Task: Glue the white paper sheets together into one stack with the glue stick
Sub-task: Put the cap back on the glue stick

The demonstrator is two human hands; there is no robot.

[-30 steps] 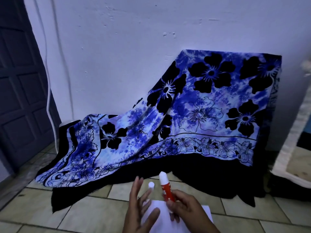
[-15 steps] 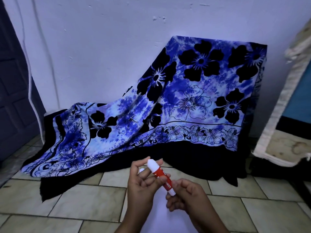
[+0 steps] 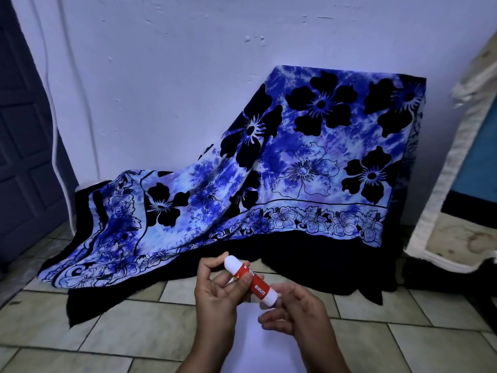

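A red glue stick (image 3: 252, 281) with a white cap and a white base lies tilted between my two hands, low in the middle of the view. My left hand (image 3: 215, 297) grips the capped upper end with its fingers and thumb. The fingertips of my right hand (image 3: 298, 310) pinch the white base. White paper sheets (image 3: 250, 343) lie on the tiled floor right under both hands, which partly hide them. I cannot tell how many sheets there are.
A blue floral cloth (image 3: 295, 170) drapes over a boxy shape against the white wall, spilling onto the tiled floor (image 3: 134, 332). A dark door (image 3: 21, 130) and a white cable (image 3: 55, 130) stand at the left. A worn padded board (image 3: 457, 211) leans at the right.
A second ago my left hand held the cap apart from the upright open stick. The cap is now on, and the stick is tilted between both hands. The camera has shifted.
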